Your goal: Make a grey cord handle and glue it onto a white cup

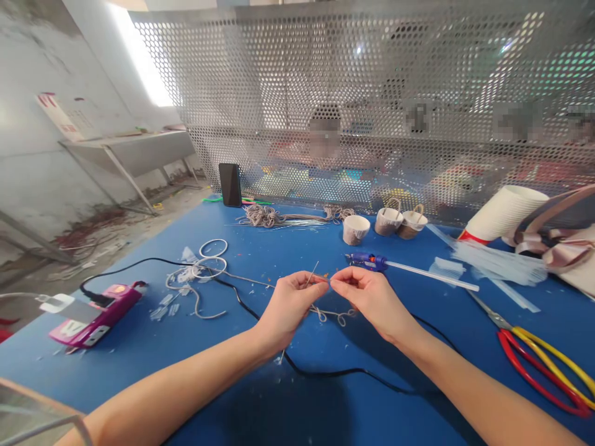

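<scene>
My left hand is closed in a pinch at the middle of the blue table, with a thin wire sticking up from its fingers. Fingertips nearly touching it, my right hand is also pinched; what it holds is too small to name. A looped grey-beige cord hangs or lies just below both hands. Behind the right hand is a blue glue gun with a long clear glue stick in it. White rings and more cord lie to the left.
A pink power strip lies left, its black cable crossing the table. Small cups, a cord bundle and a phone stand or lie along the perforated metal screen. Scissors, clear glue sticks and stacked paper cups are right.
</scene>
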